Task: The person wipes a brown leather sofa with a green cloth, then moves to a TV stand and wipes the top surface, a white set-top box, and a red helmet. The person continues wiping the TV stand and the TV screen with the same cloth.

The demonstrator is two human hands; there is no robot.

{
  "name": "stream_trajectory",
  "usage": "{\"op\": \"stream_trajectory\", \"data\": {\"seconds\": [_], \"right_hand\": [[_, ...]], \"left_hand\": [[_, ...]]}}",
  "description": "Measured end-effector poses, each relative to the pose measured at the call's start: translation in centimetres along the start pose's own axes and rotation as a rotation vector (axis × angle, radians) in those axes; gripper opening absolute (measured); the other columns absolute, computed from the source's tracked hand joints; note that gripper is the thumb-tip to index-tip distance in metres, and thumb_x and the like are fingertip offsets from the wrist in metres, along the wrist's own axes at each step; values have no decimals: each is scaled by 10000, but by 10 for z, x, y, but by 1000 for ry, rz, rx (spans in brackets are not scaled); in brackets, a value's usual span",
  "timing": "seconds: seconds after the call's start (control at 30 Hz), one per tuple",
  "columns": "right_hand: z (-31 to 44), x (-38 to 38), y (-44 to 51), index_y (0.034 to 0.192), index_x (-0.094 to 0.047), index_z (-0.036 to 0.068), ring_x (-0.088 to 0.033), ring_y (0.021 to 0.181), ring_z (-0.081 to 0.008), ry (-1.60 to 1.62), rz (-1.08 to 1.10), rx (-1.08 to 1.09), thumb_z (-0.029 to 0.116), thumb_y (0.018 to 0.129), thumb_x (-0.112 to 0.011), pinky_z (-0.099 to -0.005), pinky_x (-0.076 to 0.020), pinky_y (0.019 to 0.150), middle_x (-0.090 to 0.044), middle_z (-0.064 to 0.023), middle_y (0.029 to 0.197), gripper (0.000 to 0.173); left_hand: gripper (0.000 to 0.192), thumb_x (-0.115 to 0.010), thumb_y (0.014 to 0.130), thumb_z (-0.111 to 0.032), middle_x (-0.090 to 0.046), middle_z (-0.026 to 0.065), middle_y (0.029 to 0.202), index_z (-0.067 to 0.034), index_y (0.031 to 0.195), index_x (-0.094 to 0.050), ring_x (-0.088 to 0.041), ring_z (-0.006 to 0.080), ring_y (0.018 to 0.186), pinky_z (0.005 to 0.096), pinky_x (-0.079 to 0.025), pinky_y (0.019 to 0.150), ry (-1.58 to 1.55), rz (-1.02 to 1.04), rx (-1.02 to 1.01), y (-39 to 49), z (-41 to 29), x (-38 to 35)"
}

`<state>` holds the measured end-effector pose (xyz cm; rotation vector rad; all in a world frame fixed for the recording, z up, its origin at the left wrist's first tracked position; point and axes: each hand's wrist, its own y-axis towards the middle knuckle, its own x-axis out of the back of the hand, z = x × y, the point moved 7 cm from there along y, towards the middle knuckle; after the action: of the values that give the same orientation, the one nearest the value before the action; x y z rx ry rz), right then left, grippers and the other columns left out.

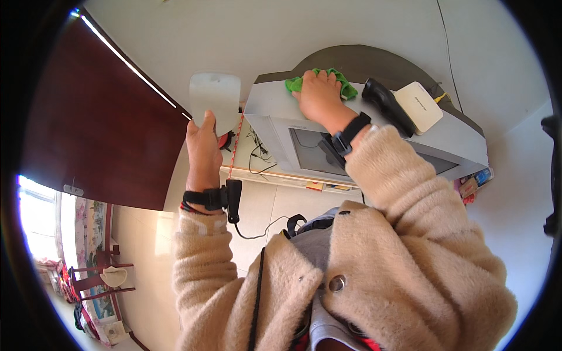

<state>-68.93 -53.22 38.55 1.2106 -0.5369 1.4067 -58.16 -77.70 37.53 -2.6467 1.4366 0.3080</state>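
Note:
My right hand [322,97] presses a crumpled green cloth [348,89] onto the flat top of a grey CRT television [274,98]. Its fingers are spread over the cloth. Just right of the cloth lie a long black object [386,105], whose kind I cannot tell, and a white router-like box [418,107] with a yellow cable plug. Off the television's left side, my left hand [203,145] holds up a pale flat panel [215,94] with rounded corners, possibly a mirror. The thumb lies over the panel's lower edge; the other fingers are hidden.
The television stands on a pale cabinet [262,175] with black cords [259,149] and a red-striped strip [237,142] at its left. A dark red door [109,109] rises at the left. Beyond it are a wooden chair [94,281] and a window [39,219]. Small boxes [476,182] sit at right.

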Motion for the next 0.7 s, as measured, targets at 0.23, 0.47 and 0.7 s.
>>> {"op": "stream_trajectory", "data": {"seconds": [0.23, 0.47, 0.7], "right_hand": [[74, -45, 36, 1177, -558, 4, -455, 1184, -403, 26, 255, 197, 245, 874, -583, -534, -338, 977, -529, -229, 1246, 388], [92, -45, 6, 1006, -617, 67, -564, 1052, -316, 148, 260, 639, 270, 801, -700, -446, -425, 903, -649, -110, 1067, 300], [51, 4, -63, 959, -619, 106, -546, 1003, -265, 167, 19, 771, 110, 696, -692, -397, -402, 851, -618, -44, 990, 274]], "left_hand": [[168, -573, 957, -132, -598, 34, 992, -32, 1065, -491, -587, 113, 885, 290, -492, 797, -42, -224, -35, -26, -6, 47], [209, -560, 967, -146, -612, 63, 1040, -20, 1110, -476, -607, 132, 915, 288, -503, 794, -83, -115, -121, -17, -6, 28], [240, -526, 982, -160, -606, 86, 1043, -4, 1158, -478, -614, 166, 892, 284, -499, 716, -13, 98, -61, 5, 16, -41]]}}
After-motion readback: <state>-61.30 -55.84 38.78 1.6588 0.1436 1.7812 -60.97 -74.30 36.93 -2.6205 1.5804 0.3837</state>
